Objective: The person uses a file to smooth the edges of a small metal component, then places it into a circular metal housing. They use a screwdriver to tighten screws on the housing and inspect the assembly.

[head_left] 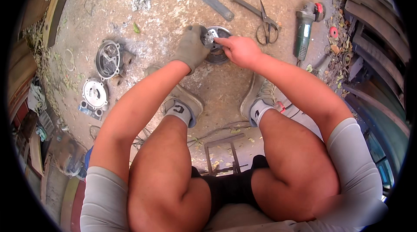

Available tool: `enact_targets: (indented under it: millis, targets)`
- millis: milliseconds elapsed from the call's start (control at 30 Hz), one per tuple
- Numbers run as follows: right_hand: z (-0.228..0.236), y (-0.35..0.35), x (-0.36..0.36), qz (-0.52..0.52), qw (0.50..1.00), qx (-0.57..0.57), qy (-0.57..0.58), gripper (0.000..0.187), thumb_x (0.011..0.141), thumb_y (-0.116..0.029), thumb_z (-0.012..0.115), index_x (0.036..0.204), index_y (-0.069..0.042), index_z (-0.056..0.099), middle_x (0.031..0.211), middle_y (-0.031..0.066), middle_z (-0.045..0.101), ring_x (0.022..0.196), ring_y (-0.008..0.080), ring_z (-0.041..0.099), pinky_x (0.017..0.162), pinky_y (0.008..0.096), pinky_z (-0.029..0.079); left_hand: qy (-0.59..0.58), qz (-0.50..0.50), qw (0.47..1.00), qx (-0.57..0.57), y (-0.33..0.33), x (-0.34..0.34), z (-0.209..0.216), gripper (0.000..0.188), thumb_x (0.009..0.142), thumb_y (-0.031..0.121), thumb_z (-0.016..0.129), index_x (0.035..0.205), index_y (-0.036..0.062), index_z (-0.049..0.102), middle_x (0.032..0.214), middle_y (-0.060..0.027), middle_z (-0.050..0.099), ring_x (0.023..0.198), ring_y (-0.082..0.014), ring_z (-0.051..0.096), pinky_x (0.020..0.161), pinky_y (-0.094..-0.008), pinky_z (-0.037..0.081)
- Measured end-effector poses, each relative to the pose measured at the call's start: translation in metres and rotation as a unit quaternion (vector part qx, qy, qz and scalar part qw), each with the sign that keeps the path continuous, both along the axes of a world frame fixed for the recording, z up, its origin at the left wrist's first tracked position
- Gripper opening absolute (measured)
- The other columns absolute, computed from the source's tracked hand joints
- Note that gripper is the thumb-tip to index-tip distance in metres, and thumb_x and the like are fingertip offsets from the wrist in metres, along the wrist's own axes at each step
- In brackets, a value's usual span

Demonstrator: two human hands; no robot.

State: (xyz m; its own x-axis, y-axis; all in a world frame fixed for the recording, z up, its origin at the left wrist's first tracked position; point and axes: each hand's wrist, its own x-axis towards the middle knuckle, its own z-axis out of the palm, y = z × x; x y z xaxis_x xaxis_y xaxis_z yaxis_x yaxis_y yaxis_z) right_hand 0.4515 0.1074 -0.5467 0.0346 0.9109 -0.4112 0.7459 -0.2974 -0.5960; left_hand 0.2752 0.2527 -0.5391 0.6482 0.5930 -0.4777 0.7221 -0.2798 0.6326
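Observation:
My left hand (191, 48), in a grey-green work glove, is closed on a small silver metal part (210, 37) with holes in it. Just beneath lies a round, dark metal housing (219, 58) with a raised rim, on the ground between my shoes. My bare right hand (243, 51) reaches in from the right. Its index finger is stretched out and its tip touches the silver part. Apart from that finger, another fingertip rests near the housing's right side, and the remaining fingers are curled under and partly hidden. The gloved fingertips are also largely hidden behind the part.
Beyond my hands lie a flat metal bar (216, 5), a hammer (243, 4) and black scissors (266, 28). A green angle grinder (303, 36) is at the right. At left sit an open round casting (108, 60) and a pale perforated disc (94, 93). Stacked boards (375, 36) border the right.

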Motion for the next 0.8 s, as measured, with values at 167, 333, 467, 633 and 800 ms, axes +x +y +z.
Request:
enact_targets:
  millis: [167, 333, 467, 633, 800]
  targets:
    - [0.0, 0.002, 0.0, 0.01, 1.0, -0.02, -0.021, 0.044, 0.102, -0.021, 0.059, 0.144, -0.023, 0.071, 0.109, 0.016, 0.079, 0.101, 0.0403, 0.075, 0.087, 0.0536, 0.06, -0.002, -0.009, 1.0, 0.024, 0.001, 0.005, -0.001, 0.049, 0.087, 0.021, 0.087, 0.127, 0.0004, 0.068, 0.122, -0.0224, 0.072, 0.118, -0.0395, 0.07, 0.102, -0.0465, 0.057]
    - [0.003, 0.007, 0.0, 0.027, 0.997, -0.059, -0.035, 0.046, 0.1, -0.02, 0.057, 0.144, -0.023, 0.071, 0.11, 0.0157, 0.081, 0.101, 0.0399, 0.077, 0.087, 0.0543, 0.061, -0.001, -0.05, 0.997, 0.055, -0.001, 0.008, -0.01, 0.044, 0.089, 0.025, 0.084, 0.123, 0.0025, 0.071, 0.12, -0.022, 0.072, 0.119, -0.0412, 0.069, 0.104, -0.0486, 0.056]
    - [0.008, 0.009, 0.0, 0.042, 0.995, -0.083, -0.047, 0.049, 0.099, -0.018, 0.056, 0.145, -0.023, 0.07, 0.111, 0.0158, 0.081, 0.101, 0.0394, 0.077, 0.086, 0.0547, 0.061, 0.02, -0.075, 0.996, 0.038, 0.004, 0.012, -0.017, 0.04, 0.09, 0.027, 0.083, 0.121, 0.0045, 0.074, 0.118, -0.0225, 0.071, 0.12, -0.0418, 0.068, 0.103, -0.0498, 0.056]
    - [0.01, 0.01, 0.002, 0.057, 0.991, -0.107, -0.05, 0.052, 0.098, -0.017, 0.056, 0.149, -0.024, 0.068, 0.111, 0.0161, 0.081, 0.102, 0.0391, 0.077, 0.087, 0.0543, 0.061, 0.009, -0.101, 0.993, 0.056, 0.003, 0.009, -0.012, 0.036, 0.091, 0.026, 0.084, 0.119, 0.0055, 0.075, 0.116, -0.0209, 0.07, 0.116, -0.0421, 0.068, 0.101, -0.0509, 0.056]
    - [0.02, 0.014, 0.002, 0.059, 0.988, -0.137, -0.047, 0.056, 0.099, -0.015, 0.055, 0.153, -0.026, 0.066, 0.114, 0.0163, 0.081, 0.105, 0.0386, 0.077, 0.09, 0.0531, 0.06, -0.019, -0.132, 0.989, 0.06, 0.005, 0.0, -0.013, 0.027, 0.093, 0.022, 0.081, 0.116, 0.0071, 0.076, 0.118, -0.0198, 0.07, 0.112, -0.0416, 0.07, 0.098, -0.0493, 0.059]
